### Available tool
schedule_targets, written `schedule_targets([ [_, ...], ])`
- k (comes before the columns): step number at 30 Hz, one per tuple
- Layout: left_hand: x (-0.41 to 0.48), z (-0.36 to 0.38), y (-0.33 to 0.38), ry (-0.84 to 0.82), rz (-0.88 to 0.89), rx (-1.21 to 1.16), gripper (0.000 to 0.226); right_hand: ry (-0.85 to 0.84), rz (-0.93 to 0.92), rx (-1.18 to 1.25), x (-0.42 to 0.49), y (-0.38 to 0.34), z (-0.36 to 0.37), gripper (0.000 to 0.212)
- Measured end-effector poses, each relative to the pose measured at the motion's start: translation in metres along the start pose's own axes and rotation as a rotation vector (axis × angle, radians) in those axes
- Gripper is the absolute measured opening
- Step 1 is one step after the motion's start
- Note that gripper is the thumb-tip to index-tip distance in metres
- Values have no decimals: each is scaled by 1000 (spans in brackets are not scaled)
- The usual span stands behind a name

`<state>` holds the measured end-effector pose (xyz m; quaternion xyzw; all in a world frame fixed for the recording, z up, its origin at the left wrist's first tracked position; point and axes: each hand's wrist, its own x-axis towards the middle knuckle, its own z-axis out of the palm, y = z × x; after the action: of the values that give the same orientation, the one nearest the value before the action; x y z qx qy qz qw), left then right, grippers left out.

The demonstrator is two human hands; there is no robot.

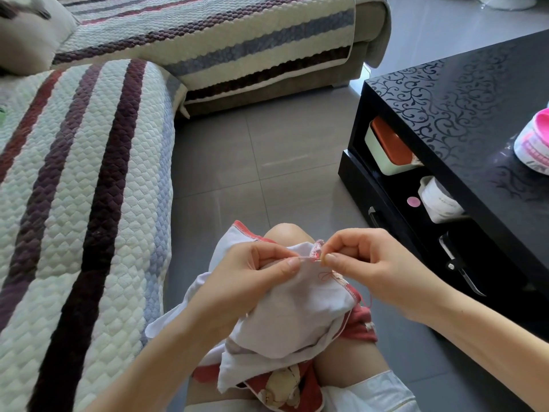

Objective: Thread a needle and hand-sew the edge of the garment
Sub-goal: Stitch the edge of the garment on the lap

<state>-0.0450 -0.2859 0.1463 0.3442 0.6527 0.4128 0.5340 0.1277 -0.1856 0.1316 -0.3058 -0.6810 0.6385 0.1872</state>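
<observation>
Low in the middle of the frame, over your knee, you are holding the white garment (297, 316) bunched in your left hand (252, 272), its thumb and forefinger pinching the red-stitched edge. Just to the right, your right hand (365, 263) is gripping the needle (318, 261) between thumb and forefinger at that same edge, its other fingers curling inward, while red thread (370, 298) is hanging beside the cloth below your wrist.
</observation>
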Motion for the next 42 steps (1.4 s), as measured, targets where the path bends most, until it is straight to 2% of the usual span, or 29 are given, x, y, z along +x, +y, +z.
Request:
schedule_targets([
  [11, 0, -3, 5, -131, -63, -199, 15, -126, 172, 327, 4, 1, -1, 8],
  [16, 2, 1, 5, -164, -85, -226, 10, -231, 155, 474, 4, 7, 9, 8],
  [18, 2, 2, 6, -134, -82, -222, 10, -226, 159, 452, 4, 9, 11, 7],
  [22, 1, -1, 6, -84, -79, -252, 12, -147, 167, 300, 2, 15, 2, 19],
  [26, 4, 4, 4, -53, -74, -183, 12, -98, 86, 246, 2, 16, 5, 16],
  [29, 7, 6, 2, -10, -66, -101, 23, -60, 16, 162, 5, 11, 8, 8],
  [31, 8, 5, 2, 25, -78, -88, 20, 69, -113, -127, 7, 12, 6, 6],
  [33, 7, 4, 4, 48, -78, -55, 13, 197, -312, -409, 9, 14, 4, 14],
  [36, 7, 4, 8, 23, -37, -24, 9, 212, -604, -599, 13, 13, 8, 19],
  [38, 7, 4, 11, 10, -17, -43, 12, 201, -691, -637, 17, 12, 10, 19],
  [42, 4, 4, 9, 14, 25, -7, 8, 205, -746, -621, 17, 6, 15, 5],
])
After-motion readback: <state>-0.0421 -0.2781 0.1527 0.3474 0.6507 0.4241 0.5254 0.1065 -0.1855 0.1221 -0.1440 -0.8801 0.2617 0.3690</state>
